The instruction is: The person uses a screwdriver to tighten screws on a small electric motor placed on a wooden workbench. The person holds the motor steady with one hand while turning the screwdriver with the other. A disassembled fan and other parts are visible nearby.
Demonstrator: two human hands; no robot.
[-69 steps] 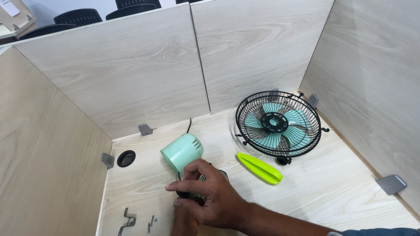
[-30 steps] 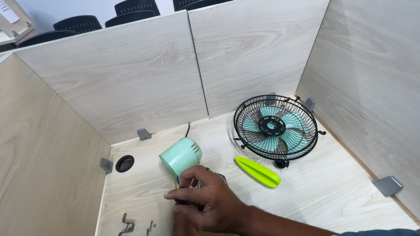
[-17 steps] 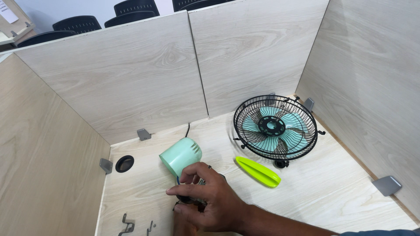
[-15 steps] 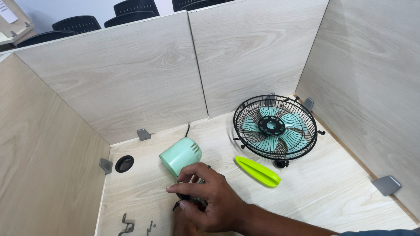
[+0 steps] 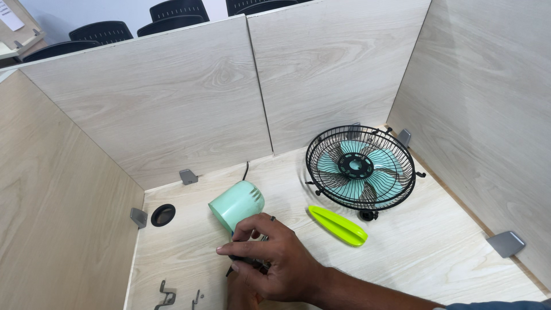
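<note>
Mint-green motor housing point(image 5: 236, 205) lies on its side on the wooden surface point(image 5: 425, 252), near the left front, a black cord running from it toward the back panel. Right hand point(image 5: 272, 258) rests just below it, fingers curled around a small dark part. Left hand point(image 5: 241, 290) sits mostly hidden beneath; its grip cannot be told. Caged fan point(image 5: 360, 167) and lime-green plastic piece point(image 5: 337, 225) lie to the right, clear of the hands.

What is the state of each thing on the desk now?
Mint motor housing: lying on its side, detached from the cage.
Fan cage: closed, blades inside, tilted.
Green handle piece: lying loose.
Right hand: gripping a dark part beside the housing.
Left hand: mostly hidden.
</note>
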